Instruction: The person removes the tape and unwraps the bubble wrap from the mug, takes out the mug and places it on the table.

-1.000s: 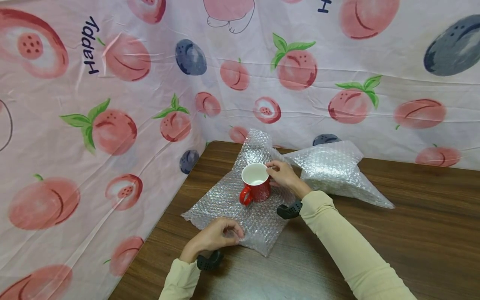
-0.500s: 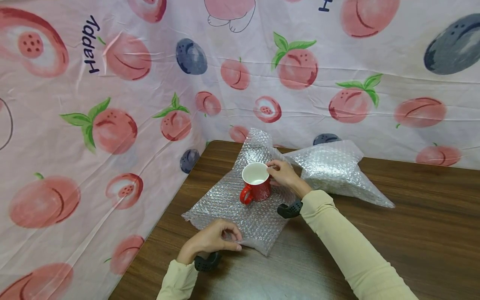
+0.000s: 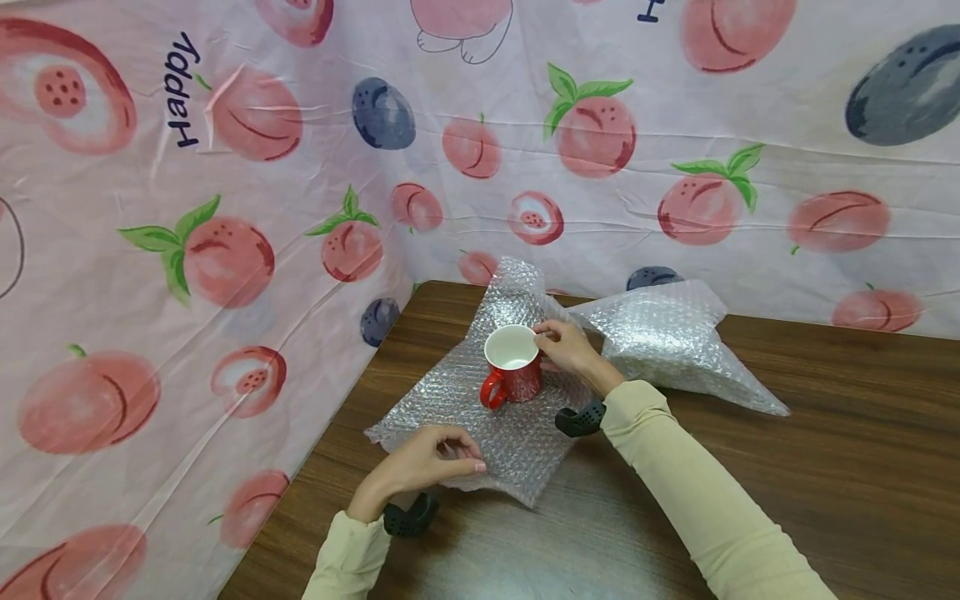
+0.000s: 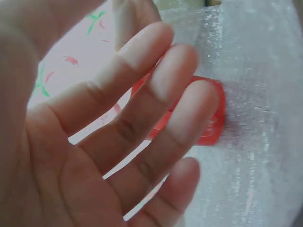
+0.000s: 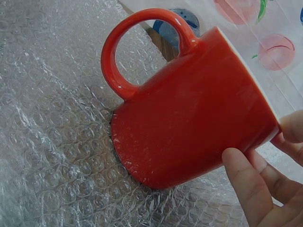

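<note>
A red mug with a white inside stands upright on a sheet of bubble wrap, its handle toward the front left. My right hand holds the mug by its right side near the rim. In the right wrist view the thumb lies against the red wall and other fingertips reach the rim. At the sheet's front edge, my left hand hovers with loosely bent fingers. The left wrist view shows those fingers apart with nothing between them, the mug partly hidden behind.
To the right, a bubble-wrapped bundle lies on the dark wooden table, its contents blurred by the wrap. A fruit-print cloth hangs behind and along the left side. The sheet's far end rises against the back cloth.
My left hand has drawn a little up and left from the sheet's front edge, its thumb and fingers parting. My right hand and the mug have stayed put.
</note>
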`<state>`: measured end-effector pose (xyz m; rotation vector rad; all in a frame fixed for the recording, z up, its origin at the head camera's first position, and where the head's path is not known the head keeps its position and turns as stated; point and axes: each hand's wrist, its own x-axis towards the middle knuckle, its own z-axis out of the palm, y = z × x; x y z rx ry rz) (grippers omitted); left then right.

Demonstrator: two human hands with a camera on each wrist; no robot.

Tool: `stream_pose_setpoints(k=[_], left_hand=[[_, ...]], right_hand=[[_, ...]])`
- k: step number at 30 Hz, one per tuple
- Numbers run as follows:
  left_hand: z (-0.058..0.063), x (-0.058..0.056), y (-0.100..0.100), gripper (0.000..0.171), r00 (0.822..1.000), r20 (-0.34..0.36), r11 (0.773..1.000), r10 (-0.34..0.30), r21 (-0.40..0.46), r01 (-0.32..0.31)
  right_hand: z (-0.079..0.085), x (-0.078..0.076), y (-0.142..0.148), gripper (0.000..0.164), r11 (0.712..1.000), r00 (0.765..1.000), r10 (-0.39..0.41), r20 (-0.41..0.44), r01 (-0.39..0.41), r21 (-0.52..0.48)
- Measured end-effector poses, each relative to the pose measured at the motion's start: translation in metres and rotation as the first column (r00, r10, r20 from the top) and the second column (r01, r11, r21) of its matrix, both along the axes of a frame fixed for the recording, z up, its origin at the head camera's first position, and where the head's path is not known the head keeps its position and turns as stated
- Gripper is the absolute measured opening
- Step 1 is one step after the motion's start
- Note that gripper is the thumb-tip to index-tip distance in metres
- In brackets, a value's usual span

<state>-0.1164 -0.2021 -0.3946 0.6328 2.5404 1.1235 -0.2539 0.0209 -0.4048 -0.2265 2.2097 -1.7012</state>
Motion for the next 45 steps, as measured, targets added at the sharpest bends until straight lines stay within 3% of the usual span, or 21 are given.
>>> stream_pose_setpoints(k=[6, 12, 21, 30, 36, 41, 45], left_hand=[[0.007, -0.006, 0.005, 0.015, 0.992, -0.104, 0.996, 0.077, -0.028, -0.081], [0.012, -0.015, 0.013, 0.011, 0.976, -0.192, 0.993, 0.108, -0.034, -0.116], [0.020, -0.036, 0.021, 0.015, 0.935, -0.305, 0.981, 0.180, -0.015, -0.194], [0.017, -0.058, 0.027, 0.023, 0.902, -0.329, 0.957, 0.280, 0.026, -0.288], [0.010, -0.070, 0.027, 0.036, 0.896, -0.298, 0.942, 0.329, 0.043, -0.332], [0.006, -0.076, 0.028, 0.047, 0.882, -0.302, 0.931, 0.363, 0.084, -0.355], [0.001, -0.081, 0.030, 0.054, 0.887, -0.270, 0.927, 0.375, 0.093, -0.364]], right_hand=[[-0.002, -0.001, 0.001, 0.030, 1.000, 1.000, -0.009, -0.003, 0.009, 0.005], [-0.002, -0.002, 0.001, 0.030, 1.000, 1.000, -0.008, -0.015, 0.008, 0.006], [-0.003, -0.002, 0.001, 0.030, 1.000, 1.000, -0.003, -0.025, 0.003, -0.005], [-0.004, -0.002, 0.001, 0.030, 1.000, 1.000, -0.004, -0.017, 0.004, -0.018], [-0.005, -0.001, 0.001, 0.030, 1.000, 1.000, -0.007, -0.021, 0.007, -0.024], [-0.005, -0.001, 0.001, 0.029, 1.000, 0.999, -0.015, -0.028, 0.015, -0.019], [-0.005, -0.001, 0.001, 0.029, 1.000, 0.999, -0.012, -0.038, 0.012, -0.023]])
